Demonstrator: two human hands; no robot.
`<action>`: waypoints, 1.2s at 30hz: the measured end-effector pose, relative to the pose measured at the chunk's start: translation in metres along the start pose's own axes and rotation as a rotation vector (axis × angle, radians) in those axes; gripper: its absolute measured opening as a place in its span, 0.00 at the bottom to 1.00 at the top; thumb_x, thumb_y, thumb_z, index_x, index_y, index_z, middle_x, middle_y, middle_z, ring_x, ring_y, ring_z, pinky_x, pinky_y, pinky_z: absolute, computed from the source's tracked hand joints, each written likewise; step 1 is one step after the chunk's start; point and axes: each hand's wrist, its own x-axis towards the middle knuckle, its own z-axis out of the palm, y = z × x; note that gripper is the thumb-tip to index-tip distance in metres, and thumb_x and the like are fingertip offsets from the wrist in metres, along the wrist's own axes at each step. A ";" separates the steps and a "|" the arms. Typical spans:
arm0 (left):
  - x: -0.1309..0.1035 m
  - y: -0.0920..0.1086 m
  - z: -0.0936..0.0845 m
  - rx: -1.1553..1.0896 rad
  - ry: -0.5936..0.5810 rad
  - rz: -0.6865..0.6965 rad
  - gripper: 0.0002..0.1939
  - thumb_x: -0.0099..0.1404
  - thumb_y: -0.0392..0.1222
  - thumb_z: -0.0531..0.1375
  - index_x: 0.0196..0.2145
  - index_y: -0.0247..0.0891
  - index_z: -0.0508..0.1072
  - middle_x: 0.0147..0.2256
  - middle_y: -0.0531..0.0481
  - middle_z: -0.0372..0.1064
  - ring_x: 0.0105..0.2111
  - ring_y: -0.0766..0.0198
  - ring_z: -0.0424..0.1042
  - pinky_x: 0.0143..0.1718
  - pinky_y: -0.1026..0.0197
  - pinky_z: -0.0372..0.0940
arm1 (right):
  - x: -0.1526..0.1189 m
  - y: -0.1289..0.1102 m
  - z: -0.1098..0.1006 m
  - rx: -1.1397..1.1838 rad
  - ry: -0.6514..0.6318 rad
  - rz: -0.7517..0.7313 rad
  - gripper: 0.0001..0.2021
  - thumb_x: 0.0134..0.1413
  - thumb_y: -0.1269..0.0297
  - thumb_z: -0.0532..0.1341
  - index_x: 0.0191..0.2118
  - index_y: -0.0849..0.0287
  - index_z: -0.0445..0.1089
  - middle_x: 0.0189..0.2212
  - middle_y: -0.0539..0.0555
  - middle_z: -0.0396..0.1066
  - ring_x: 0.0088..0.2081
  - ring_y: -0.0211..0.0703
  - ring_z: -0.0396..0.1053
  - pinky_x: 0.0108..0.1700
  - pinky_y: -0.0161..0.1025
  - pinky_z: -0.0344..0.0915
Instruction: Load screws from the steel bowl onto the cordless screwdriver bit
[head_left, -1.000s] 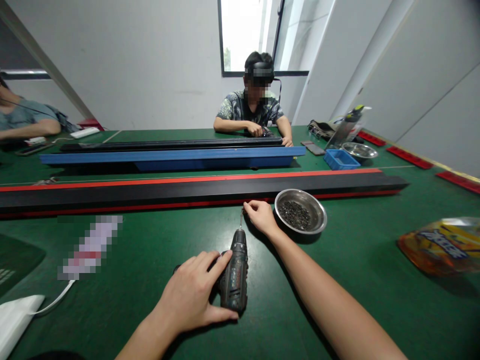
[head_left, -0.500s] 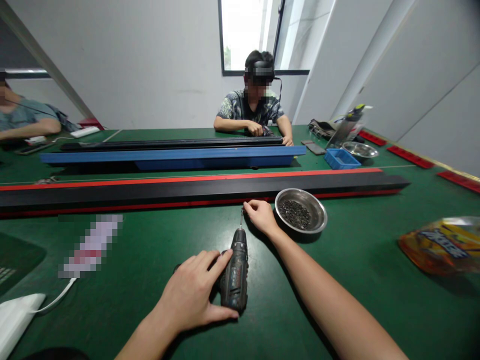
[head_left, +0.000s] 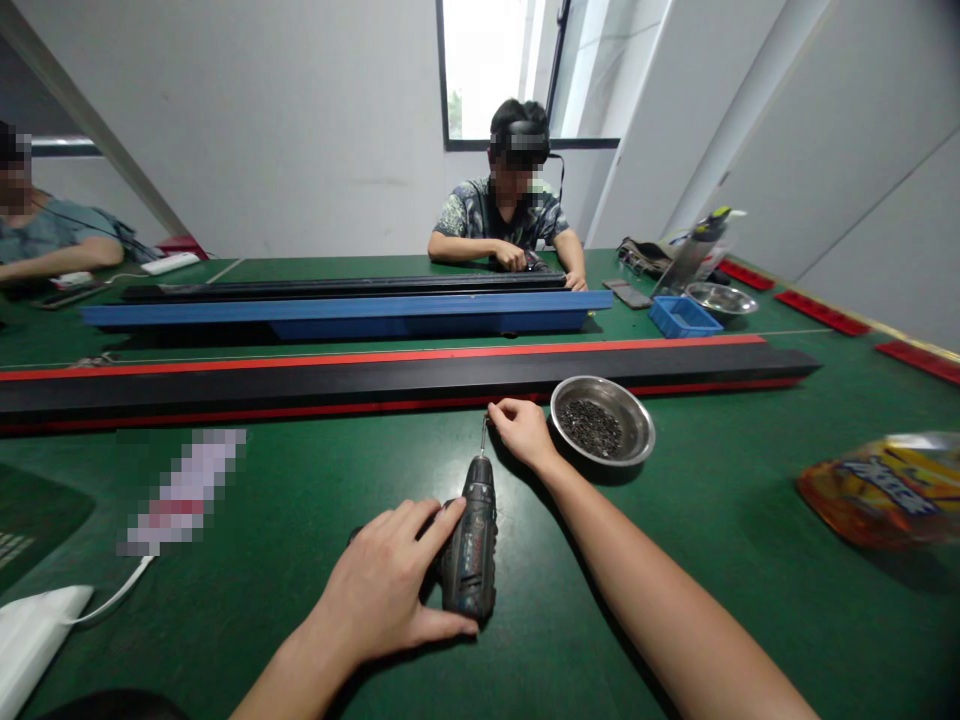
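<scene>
My left hand is wrapped round a dark power drill that lies on the green table, its bit pointing away from me. By the tip of the bit, my right hand is closed in a pinch; whatever its fingertips hold is too small to make out. A round metal bowl with many small dark screws stands just right of my right hand. Beyond both hands lies a long black bar with red edges.
Across the table a person works behind a long blue bar. Another person sits at the far left. An orange bottle, a blue tray and a second metal bowl are at the right; a white power strip is near left.
Both my hands and the drill have stayed almost still. At the far left, more of the other person's head has come into view.
</scene>
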 end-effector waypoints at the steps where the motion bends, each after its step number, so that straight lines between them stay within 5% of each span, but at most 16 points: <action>1: 0.000 0.000 0.000 -0.002 0.002 0.002 0.57 0.51 0.71 0.72 0.70 0.42 0.59 0.57 0.37 0.70 0.50 0.42 0.73 0.51 0.42 0.71 | 0.000 0.000 0.000 0.001 -0.005 -0.003 0.16 0.64 0.59 0.60 0.28 0.59 0.79 0.26 0.53 0.78 0.29 0.43 0.74 0.34 0.37 0.60; 29: 0.001 0.000 -0.001 0.018 0.016 0.005 0.59 0.49 0.70 0.73 0.70 0.42 0.60 0.57 0.37 0.71 0.51 0.41 0.74 0.51 0.43 0.71 | -0.001 -0.003 -0.002 0.041 -0.003 -0.014 0.16 0.64 0.56 0.60 0.35 0.58 0.83 0.32 0.55 0.82 0.34 0.47 0.77 0.38 0.37 0.65; 36: 0.001 0.000 0.000 0.017 0.023 0.010 0.59 0.49 0.72 0.72 0.70 0.42 0.60 0.57 0.37 0.71 0.50 0.42 0.74 0.51 0.43 0.72 | -0.001 -0.002 -0.005 0.080 -0.063 -0.017 0.21 0.66 0.51 0.59 0.34 0.60 0.84 0.24 0.55 0.79 0.29 0.47 0.76 0.34 0.37 0.64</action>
